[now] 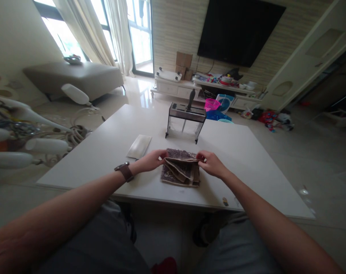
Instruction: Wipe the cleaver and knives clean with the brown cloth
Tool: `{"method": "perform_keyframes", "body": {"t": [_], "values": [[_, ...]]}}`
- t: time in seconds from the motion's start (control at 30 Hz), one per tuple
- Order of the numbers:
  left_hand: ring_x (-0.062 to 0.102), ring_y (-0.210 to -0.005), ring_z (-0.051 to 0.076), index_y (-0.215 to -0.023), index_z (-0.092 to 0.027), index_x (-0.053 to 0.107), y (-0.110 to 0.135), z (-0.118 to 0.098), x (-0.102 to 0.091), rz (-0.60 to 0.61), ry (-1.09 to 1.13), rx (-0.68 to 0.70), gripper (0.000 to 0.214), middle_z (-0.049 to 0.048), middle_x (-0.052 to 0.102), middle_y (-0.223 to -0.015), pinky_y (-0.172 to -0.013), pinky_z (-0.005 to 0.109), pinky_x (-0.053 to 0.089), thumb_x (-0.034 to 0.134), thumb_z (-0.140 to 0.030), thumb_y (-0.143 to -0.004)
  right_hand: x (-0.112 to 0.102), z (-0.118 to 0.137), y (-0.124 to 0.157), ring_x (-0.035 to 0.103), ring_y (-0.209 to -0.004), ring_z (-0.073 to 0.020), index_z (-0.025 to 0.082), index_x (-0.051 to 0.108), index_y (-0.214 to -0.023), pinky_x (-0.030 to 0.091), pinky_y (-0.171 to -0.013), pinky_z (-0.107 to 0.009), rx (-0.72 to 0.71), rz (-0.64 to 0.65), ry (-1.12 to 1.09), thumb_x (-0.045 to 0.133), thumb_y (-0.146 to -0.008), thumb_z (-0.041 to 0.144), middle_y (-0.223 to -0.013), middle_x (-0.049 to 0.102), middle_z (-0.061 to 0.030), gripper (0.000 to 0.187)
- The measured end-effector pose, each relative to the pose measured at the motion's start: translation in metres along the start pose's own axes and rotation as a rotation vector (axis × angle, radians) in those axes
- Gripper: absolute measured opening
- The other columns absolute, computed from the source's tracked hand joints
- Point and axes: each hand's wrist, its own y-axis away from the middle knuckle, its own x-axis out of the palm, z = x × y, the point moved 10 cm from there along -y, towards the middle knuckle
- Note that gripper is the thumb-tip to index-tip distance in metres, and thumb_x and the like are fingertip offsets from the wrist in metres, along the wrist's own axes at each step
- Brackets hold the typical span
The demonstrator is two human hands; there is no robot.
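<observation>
A folded brown patterned cloth with pale edges point(180, 173), thick like a towel or small mat, rests on the white table point(233, 152) near its front edge. My left hand point(154, 160), below a wristwatch, pinches the left end of an upper fold. At the fold's right end, my right hand point(210, 163) grips the edge between thumb and fingers. The fold is lifted a little between both hands, and inner layers show beneath it. Parts of my fingertips are hidden behind the cloth.
Behind the cloth stands a clear box with a dark frame and upright handle point(186, 120). A flat whitish packet point(139, 146) lies to the left. A small sticker-like patch point(225, 201) is at the front edge. White lamp-like parts point(47, 145) crowd the left side.
</observation>
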Motion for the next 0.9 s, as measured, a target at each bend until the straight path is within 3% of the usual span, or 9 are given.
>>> {"method": "perform_keyframes", "body": {"t": [0.07,0.17,0.27,0.37,0.47,0.63,0.73,0.8,0.9], "values": [[0.059,-0.084,0.019,-0.086,-0.018,0.06,0.004,-0.001,0.002,0.047,-0.011,0.035,0.008,0.0049,0.064,-0.09,-0.076,0.029,0.047,0.06,-0.023,-0.079,-0.004,0.009,0.003,0.056,-0.072,-0.0159,0.02,0.063,-0.086,0.042,-0.065,-0.026,-0.027,0.002,-0.06,0.056,-0.075,0.012,-0.08,0.064,-0.0013,0.016],[0.057,-0.087,0.02,-0.093,-0.018,0.062,0.009,-0.003,0.01,0.118,-0.081,0.092,0.024,0.0052,0.062,-0.096,-0.078,0.029,0.047,0.067,-0.022,-0.07,0.027,0.016,0.014,0.056,-0.069,-0.0146,0.02,0.064,-0.091,0.041,-0.064,-0.025,-0.05,0.296,-0.096,0.059,-0.075,0.013,-0.079,0.064,-0.0001,0.018],[0.057,-0.088,0.02,-0.096,-0.018,0.064,0.011,-0.005,0.017,0.118,-0.134,0.101,0.028,0.0053,0.06,-0.098,-0.079,0.031,0.048,0.071,-0.031,-0.073,0.057,0.013,0.027,0.053,-0.069,-0.0139,0.019,0.062,-0.086,0.038,-0.062,-0.024,-0.039,0.531,-0.013,0.07,-0.07,0.016,-0.079,0.063,0.0001,0.018],[0.057,-0.093,0.022,-0.093,-0.019,0.067,0.011,-0.011,0.024,0.102,-0.209,0.109,0.018,0.0066,0.06,-0.1,-0.082,0.032,0.047,0.068,-0.031,-0.08,0.063,0.008,0.027,0.051,-0.072,-0.0145,0.019,0.06,-0.084,0.034,-0.06,-0.024,-0.03,0.528,0.136,0.074,-0.065,0.016,-0.083,0.063,-0.0014,0.024],[0.058,-0.097,0.023,-0.09,-0.02,0.068,0.011,-0.016,0.033,0.131,-0.308,0.136,0.01,0.0069,0.061,-0.097,-0.084,0.032,0.046,0.064,-0.025,-0.082,0.065,0.003,0.026,0.052,-0.071,-0.0151,0.021,0.059,-0.084,0.03,-0.058,-0.025,0.009,0.515,0.271,0.07,-0.069,0.016,-0.085,0.065,-0.0026,0.019],[0.059,-0.099,0.023,-0.105,-0.02,0.067,0.011,-0.016,0.04,0.121,-0.339,0.16,0.033,0.0071,0.062,-0.101,-0.085,0.032,0.046,0.051,-0.007,-0.08,0.06,0.004,0.025,0.054,-0.068,-0.0157,0.022,0.059,-0.084,0.025,-0.056,-0.026,0.062,0.49,0.357,0.063,-0.071,0.012,-0.081,0.066,-0.0031,0.016],[0.059,-0.096,0.022,-0.114,-0.019,0.067,0.012,-0.015,0.044,0.165,-0.296,0.17,0.043,0.0084,0.06,-0.105,-0.087,0.031,0.047,0.048,-0.004,-0.079,0.052,0.015,0.021,0.054,-0.067,-0.0153,0.021,0.059,-0.085,0.027,-0.057,-0.026,0.047,0.433,0.293,0.06,-0.07,0.011,-0.078,0.065,-0.0023,0.018],[0.059,-0.094,0.021,-0.108,-0.019,0.071,0.013,-0.014,0.043,0.179,-0.289,0.159,0.04,0.0086,0.058,-0.104,-0.087,0.031,0.048,0.048,-0.004,-0.079,0.049,0.022,0.02,0.053,-0.067,-0.0146,0.021,0.058,-0.088,0.031,-0.058,-0.025,0.033,0.41,0.177,0.058,-0.071,0.01,-0.076,0.064,-0.001,0.019],[0.059,-0.09,0.02,-0.098,-0.02,0.075,0.014,-0.013,0.042,0.191,-0.288,0.161,0.037,0.0075,0.057,-0.098,-0.086,0.031,0.047,0.05,-0.004,-0.077,0.058,0.028,0.024,0.053,-0.067,-0.0136,0.02,0.057,-0.088,0.035,-0.059,-0.023,-0.003,0.49,0.022,0.056,-0.072,0.009,-0.076,0.062,0.0006,0.019]]}}
